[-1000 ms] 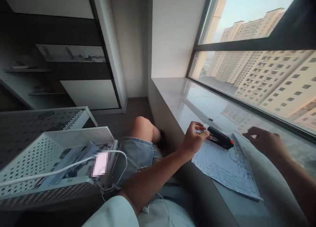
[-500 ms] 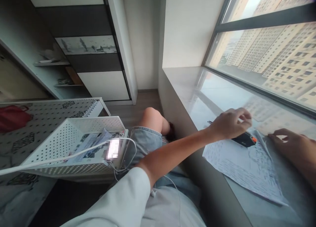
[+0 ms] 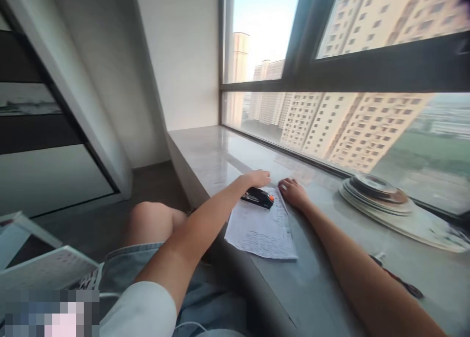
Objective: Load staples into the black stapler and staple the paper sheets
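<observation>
Handwritten white paper sheets (image 3: pixel 262 232) lie on the grey windowsill, slightly curled at the near edge. On their far part rests a black stapler (image 3: pixel 258 198) with an orange spot at its right end. My left hand (image 3: pixel 260 178) is just beyond the stapler, at the far edge of the sheets. Its fingers are bent inward, and whatever is between them is hidden. My right hand (image 3: pixel 293 191) lies on the sill by the sheets' far right corner, its fingers apart and lightly bent, the thumb side close to the paper.
Stacked round discs on a pale board (image 3: pixel 382 200) sit on the sill by the window, to the right. A dark-handled tool, perhaps scissors (image 3: pixel 404 283), lies beyond my right forearm. A white perforated basket (image 3: pixel 51 273) stands at lower left, partly blurred out.
My view has swung right toward the window, bringing the discs and the dark-handled tool into sight. My left hand has come down to the far edge of the sheets; the stapler stays on them.
</observation>
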Tool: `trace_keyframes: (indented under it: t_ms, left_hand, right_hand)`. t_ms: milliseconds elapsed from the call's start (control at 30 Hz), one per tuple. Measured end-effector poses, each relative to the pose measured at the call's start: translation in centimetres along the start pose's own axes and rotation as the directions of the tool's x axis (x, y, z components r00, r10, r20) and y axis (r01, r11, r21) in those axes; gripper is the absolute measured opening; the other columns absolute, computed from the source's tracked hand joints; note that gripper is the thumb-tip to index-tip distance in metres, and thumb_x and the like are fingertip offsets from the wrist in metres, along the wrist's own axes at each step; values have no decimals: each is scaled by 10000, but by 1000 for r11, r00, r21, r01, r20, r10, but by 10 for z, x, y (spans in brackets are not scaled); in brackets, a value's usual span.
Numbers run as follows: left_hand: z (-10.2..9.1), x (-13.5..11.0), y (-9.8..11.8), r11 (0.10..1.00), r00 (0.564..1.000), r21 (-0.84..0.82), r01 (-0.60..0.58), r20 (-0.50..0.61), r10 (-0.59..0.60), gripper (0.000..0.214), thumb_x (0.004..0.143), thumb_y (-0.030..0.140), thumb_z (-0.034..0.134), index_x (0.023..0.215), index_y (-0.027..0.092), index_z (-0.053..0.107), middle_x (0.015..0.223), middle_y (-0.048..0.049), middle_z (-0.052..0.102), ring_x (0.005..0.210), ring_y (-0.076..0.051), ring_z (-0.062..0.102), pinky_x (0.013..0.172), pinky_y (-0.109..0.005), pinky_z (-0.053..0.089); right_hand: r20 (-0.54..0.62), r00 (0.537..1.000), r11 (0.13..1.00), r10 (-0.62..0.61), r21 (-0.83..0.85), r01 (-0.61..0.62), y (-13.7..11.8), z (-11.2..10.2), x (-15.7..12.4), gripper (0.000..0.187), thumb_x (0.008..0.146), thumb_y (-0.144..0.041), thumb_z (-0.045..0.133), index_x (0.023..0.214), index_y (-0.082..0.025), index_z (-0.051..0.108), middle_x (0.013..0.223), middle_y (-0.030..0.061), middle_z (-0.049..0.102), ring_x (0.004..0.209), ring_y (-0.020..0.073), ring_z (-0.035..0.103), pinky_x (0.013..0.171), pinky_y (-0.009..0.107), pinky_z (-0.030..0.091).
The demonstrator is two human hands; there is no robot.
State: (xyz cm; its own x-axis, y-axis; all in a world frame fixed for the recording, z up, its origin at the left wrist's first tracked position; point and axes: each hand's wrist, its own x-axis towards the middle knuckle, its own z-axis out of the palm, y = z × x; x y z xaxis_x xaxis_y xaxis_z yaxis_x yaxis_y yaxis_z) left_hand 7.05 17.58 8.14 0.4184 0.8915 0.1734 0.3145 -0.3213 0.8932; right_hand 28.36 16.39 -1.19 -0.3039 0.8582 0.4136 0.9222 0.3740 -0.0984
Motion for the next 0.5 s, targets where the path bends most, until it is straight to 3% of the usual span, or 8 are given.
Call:
trace_keyframes:
  t_ms: [167,333,500]
  left_hand:
    - [-19,19,-14,990,999,141,26,32,-31,208,675,4,597,625,202,637,887,-121,719,1132,-288,619,1102,-393,360]
    - [-38,33,-33,985,998,168,36,36,-43,285,637,-14,581,683,249,680,740,-28,709,820,-221,699,982,-401,488]
    - [-39,28,-56,985,1000,173,10,17,-13,291,607,-25,587,665,250,666,800,-20,722,861,-198,697,1005,-400,472]
  right_hand:
    - [-40,999,997,-25,66,27,-1,-5,-2,221,941,-235,500,1037,-215,699,1090,90,680,971,246,544,822,353,450]
    - [-52,998,994,-45,102,50,3,0,0,260,935,-232,505,1103,-227,702,1143,65,696,986,241,551,847,365,470]
    - [-53,998,978,-31,205,41,15,11,4,387,902,-175,508,1243,-242,678,1287,38,669,1027,252,569,906,416,491]
